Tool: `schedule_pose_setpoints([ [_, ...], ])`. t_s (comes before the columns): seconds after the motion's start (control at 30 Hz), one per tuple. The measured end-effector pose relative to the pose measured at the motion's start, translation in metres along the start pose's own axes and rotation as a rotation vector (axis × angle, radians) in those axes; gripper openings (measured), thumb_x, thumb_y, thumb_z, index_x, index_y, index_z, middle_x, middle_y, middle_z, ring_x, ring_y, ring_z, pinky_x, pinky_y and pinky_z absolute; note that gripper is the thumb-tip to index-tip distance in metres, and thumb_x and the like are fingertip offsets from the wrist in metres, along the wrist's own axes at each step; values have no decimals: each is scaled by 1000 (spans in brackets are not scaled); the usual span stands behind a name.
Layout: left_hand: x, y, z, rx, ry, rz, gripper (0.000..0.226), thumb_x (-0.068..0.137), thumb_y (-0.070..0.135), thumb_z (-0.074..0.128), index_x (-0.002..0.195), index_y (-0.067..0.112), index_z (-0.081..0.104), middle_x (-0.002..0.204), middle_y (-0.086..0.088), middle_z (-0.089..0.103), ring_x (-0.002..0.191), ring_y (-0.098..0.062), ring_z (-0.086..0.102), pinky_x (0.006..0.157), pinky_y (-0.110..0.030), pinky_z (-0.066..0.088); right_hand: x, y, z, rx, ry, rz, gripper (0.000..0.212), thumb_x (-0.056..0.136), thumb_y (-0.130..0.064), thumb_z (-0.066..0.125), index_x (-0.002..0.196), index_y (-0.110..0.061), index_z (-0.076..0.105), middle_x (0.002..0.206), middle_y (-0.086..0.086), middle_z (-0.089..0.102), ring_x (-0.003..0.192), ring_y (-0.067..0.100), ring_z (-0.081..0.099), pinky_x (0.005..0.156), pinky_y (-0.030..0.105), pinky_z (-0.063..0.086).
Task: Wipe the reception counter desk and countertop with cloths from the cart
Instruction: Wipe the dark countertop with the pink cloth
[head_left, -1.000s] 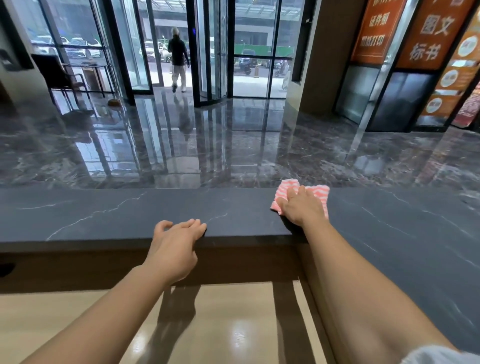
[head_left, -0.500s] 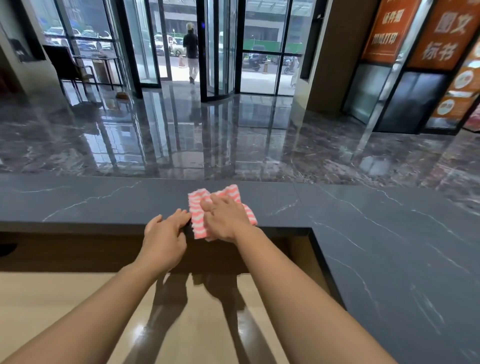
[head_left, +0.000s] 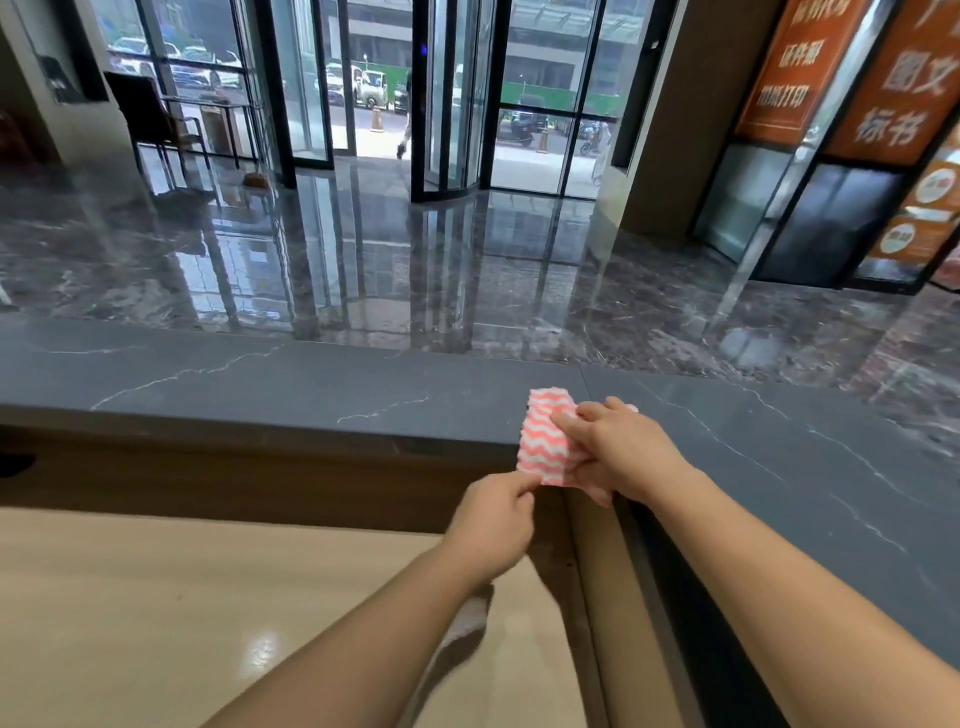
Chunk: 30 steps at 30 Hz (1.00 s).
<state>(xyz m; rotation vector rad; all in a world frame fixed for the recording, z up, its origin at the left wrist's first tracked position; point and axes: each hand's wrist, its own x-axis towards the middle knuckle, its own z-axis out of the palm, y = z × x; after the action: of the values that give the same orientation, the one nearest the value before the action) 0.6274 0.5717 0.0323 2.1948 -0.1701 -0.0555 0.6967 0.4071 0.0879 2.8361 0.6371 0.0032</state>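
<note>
Dark grey stone with thin white lines makes up the countertop (head_left: 260, 395), which bends round a corner on the right side. Lower down, on the near side, is a shiny tan desk (head_left: 182, 597) with a brown wooden wall between the two.

A pink and white zigzag cloth (head_left: 545, 441) lies right at the inside corner of the countertop. Part of it lies on the stone and its near end hangs over the edge.

The right hand (head_left: 628, 457) is on top of the cloth. Its fingers lie across the cloth and its thumb is tucked against the lower part, so it grips the cloth. The left hand (head_left: 493, 525) is just below, over the desk. Its thumb and fingers are closed on the near left corner of the cloth in a pinch.

Past the countertop is a shiny dark marble floor (head_left: 415, 270). At the far end stand tall glass doors (head_left: 452, 104). A dark chair (head_left: 150, 119) is on the left, and orange signs (head_left: 904, 78) are on the right.
</note>
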Motion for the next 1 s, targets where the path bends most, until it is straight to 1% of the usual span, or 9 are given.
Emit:
schedule_pose_setpoints([
  [0.07,7,11,8,-163,-64,-73,41,100,9,40,140,13,49,133,-1,56,111,-9,50,86,-13,37,1,-4,-3,-32,8,-10,46,83,-39,65,122,-22,48,111,2,57,102,23,46,67,29,30],
  [0.1,10,15,9,-250,-74,-112,41,101,8,39,140,11,47,127,0,56,106,-7,48,79,-12,37,2,-6,-5,-50,19,-16,41,87,-44,60,119,-21,50,109,2,58,102,22,47,66,29,29],
  [0.17,14,16,6,-399,-70,-151,36,101,7,37,132,12,54,108,0,58,91,-9,47,67,-11,37,4,-10,-6,-76,35,-20,43,89,-52,54,117,-19,52,107,3,59,101,22,47,65,29,28],
  [0.27,13,9,-6,-550,-64,-193,33,100,6,38,122,17,60,98,-6,61,78,-11,45,68,-22,39,7,-24,-9,-76,38,-20,49,89,-56,51,122,-19,53,109,3,60,103,22,47,66,29,28],
  [0.37,7,-5,-23,-552,-10,-230,27,99,5,39,110,6,63,82,-8,52,66,-11,39,58,-22,33,19,-54,-16,-57,51,-46,54,90,-54,51,133,-21,51,117,4,61,109,22,47,71,31,33],
  [0.57,-10,-48,-77,-627,127,-265,28,94,-2,41,106,2,67,80,-5,57,65,-9,41,66,-28,34,50,-129,-35,-31,77,-92,50,92,-50,52,127,-16,54,116,8,61,108,23,47,72,31,31],
  [0.73,-24,-90,-131,-651,217,-298,33,93,-4,40,102,9,70,85,-6,62,66,-8,44,70,-31,35,79,-197,-50,31,127,-106,41,92,-43,57,122,-15,60,119,9,60,111,24,48,82,34,42],
  [0.87,-36,-124,-172,-664,297,-329,32,94,-1,42,95,12,71,90,-11,62,81,-20,45,73,-34,35,104,-253,-60,42,122,-97,39,91,-38,59,123,-16,61,125,10,56,116,26,47,89,39,43],
  [1.0,-50,-148,-209,-670,374,-348,42,94,-2,42,79,21,74,90,-11,64,89,-21,47,75,-33,36,125,-302,-72,19,118,-126,38,87,-28,64,124,-16,60,130,11,53,121,28,46,95,42,40],
])
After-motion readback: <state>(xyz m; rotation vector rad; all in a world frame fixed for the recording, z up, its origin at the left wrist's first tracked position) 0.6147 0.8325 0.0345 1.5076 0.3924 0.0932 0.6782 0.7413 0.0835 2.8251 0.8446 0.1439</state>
